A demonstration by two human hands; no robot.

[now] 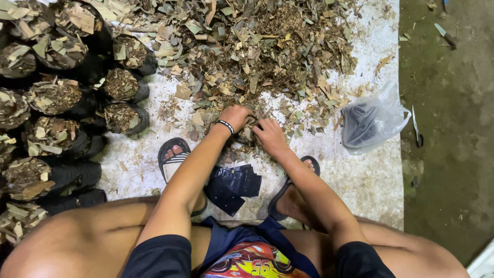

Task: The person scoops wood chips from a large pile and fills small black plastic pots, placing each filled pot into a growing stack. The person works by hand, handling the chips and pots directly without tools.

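Note:
I squat over a white sheet [360, 175] and reach forward with both arms. My left hand [235, 116], a black and white band on its wrist, is closed around dry leaf and bark bits at the near edge of a big pile of chopped dry leaves [257, 46]. My right hand [268, 135] lies just beside it, fingers curled into the same clump. Between my sandalled feet lie flat empty black bags [234, 186].
Several black bags filled with leaf mix [54, 98] stand in rows at the left. A clear plastic bag with dark contents [371, 121] sits at the right. On the dirt floor beyond the sheet lie a knife [417, 128] and another blade [444, 35].

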